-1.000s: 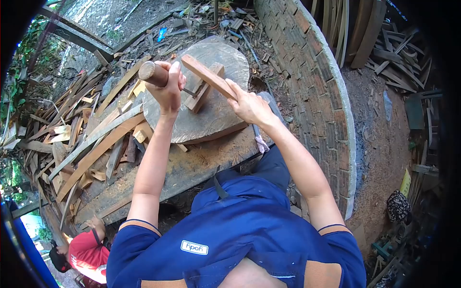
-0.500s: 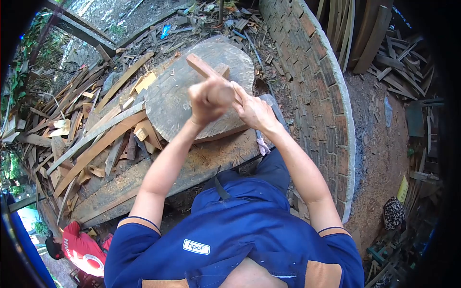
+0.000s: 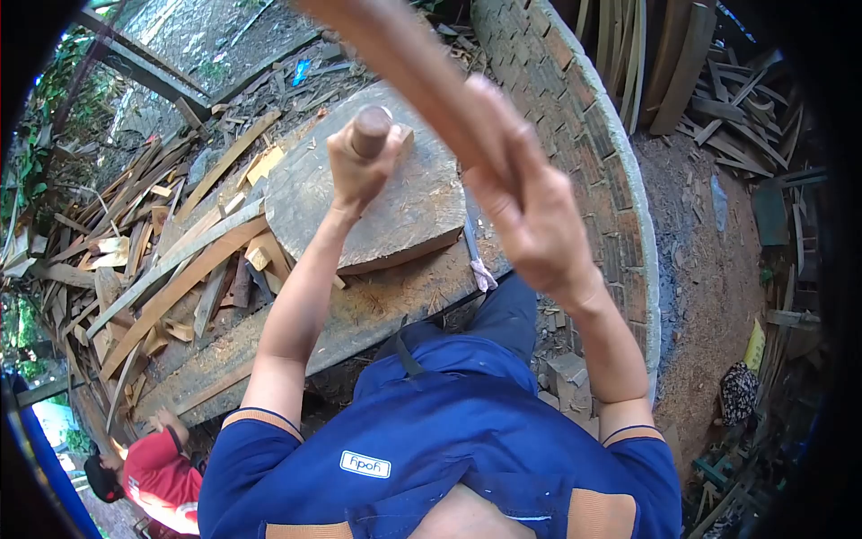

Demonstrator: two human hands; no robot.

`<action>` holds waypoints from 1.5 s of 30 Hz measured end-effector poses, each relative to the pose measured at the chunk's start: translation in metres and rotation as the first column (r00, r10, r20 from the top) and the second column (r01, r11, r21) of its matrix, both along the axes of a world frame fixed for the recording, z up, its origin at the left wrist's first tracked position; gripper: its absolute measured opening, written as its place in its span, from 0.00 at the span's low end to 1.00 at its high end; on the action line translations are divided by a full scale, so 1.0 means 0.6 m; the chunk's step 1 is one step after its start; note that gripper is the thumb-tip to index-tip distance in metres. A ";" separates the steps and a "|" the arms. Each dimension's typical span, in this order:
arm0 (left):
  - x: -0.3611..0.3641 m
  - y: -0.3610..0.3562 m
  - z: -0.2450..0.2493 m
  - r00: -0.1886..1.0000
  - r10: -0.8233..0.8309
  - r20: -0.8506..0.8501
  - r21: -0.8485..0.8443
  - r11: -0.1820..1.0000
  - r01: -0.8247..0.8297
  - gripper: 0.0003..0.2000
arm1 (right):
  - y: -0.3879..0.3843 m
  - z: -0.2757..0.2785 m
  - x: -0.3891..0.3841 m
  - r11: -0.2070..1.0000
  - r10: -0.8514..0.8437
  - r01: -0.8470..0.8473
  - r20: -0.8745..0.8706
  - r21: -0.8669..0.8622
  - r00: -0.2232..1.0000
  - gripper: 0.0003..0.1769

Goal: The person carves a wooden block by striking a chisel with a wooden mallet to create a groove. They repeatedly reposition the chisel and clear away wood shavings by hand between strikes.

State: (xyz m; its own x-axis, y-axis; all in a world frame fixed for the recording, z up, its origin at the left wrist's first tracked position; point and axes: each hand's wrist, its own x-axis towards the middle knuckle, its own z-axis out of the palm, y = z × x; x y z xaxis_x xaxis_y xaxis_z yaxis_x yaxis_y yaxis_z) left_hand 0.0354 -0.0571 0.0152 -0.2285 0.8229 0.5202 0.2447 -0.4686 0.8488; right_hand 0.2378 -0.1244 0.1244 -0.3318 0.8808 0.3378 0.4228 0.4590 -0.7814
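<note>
My left hand [image 3: 357,180] is closed around a round wooden tool handle [image 3: 370,135], whose end points up at me. The working end of that tool is hidden below the fist. Just beside it a small pale wood block [image 3: 406,142] shows on the big round chopping stump [image 3: 413,202]. My right hand [image 3: 539,211] grips a long brown wooden strip [image 3: 422,81], lifted close to the camera and slanting up to the left. Both the strip and this hand are blurred by motion.
Wood offcuts [image 3: 171,269] are heaped left of the stump. A curved brick wall [image 3: 593,171] runs along its right side, with more scrap wood [image 3: 745,108] beyond. A person in a red shirt [image 3: 162,476] is at the lower left.
My right hand has raised the wooden strip off the stump area, up and towards the camera. My left hand, still around the handle, has shifted slightly left and is less blurred.
</note>
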 end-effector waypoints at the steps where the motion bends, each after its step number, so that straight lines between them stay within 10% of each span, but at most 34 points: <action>1: -0.003 0.010 -0.002 1.000 -0.007 0.001 0.006 1.000 0.007 0.03 | -0.008 -0.007 0.002 0.997 0.001 -0.010 0.118 0.074 0.993 0.35; 2: -0.011 0.017 -0.008 0.998 -0.037 -0.057 0.055 0.998 0.040 0.02 | -0.016 -0.005 0.007 0.999 -0.010 -0.007 0.380 0.046 0.925 0.36; 5: -0.021 0.027 -0.014 0.992 -0.045 -0.119 0.120 0.991 0.060 0.04 | -0.018 0.012 0.019 0.999 -0.019 0.001 0.376 0.048 0.926 0.36; 9: -0.034 0.015 -0.014 1.000 -0.011 0.025 -0.138 0.990 0.014 0.03 | -0.008 0.000 -0.006 0.991 0.036 -0.018 -0.134 0.131 0.990 0.36; 11: -0.031 0.022 -0.014 0.998 0.009 0.068 0.066 0.998 -0.014 0.04 | 0.002 0.003 0.005 0.983 0.114 -0.065 0.290 -0.173 0.950 0.36; 15: -0.052 0.019 -0.010 0.985 -0.014 0.170 -0.185 0.982 0.046 0.04 | 0.032 -0.037 0.000 0.975 0.050 -0.010 0.171 -0.223 0.984 0.34; 17: -0.054 0.015 -0.009 0.987 -0.009 0.161 -0.177 0.984 0.038 0.06 | 0.064 -0.064 -0.010 0.964 0.008 0.028 0.132 -0.266 0.991 0.34; 19: -0.050 0.009 -0.003 0.974 -0.087 0.211 -0.135 0.984 0.117 0.07 | 0.097 -0.115 -0.024 0.939 0.050 0.150 0.555 -0.308 0.830 0.34; 22: -0.052 0.009 -0.006 0.972 -0.077 0.221 -0.142 0.984 0.111 0.07 | 0.115 -0.198 -0.034 0.951 0.123 0.098 0.653 -0.292 0.747 0.33; 31: -0.041 -0.036 0.007 0.784 0.142 0.604 0.054 0.975 -0.218 0.08 | 0.095 -0.235 -0.050 0.914 0.045 0.209 0.598 -0.348 0.800 0.35; 36: -0.035 -0.012 0.044 0.939 -0.085 0.333 0.152 0.988 0.036 0.07 | 0.091 -0.238 -0.051 0.912 0.052 0.176 0.530 -0.370 0.846 0.35; 45: -0.033 0.028 0.008 0.930 -0.042 0.365 -0.034 0.998 0.058 0.08 | 0.091 -0.229 -0.052 0.907 0.063 0.181 0.548 -0.380 0.834 0.34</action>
State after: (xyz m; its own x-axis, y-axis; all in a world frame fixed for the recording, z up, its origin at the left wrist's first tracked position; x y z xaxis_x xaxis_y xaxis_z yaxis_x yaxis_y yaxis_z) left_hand 0.0154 -0.0400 0.0198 -0.3531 0.8582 0.3727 -0.1074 -0.4329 0.8950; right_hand 0.2064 -0.0699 -0.0131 -0.2931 0.9186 -0.2650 0.8432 0.1177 -0.5246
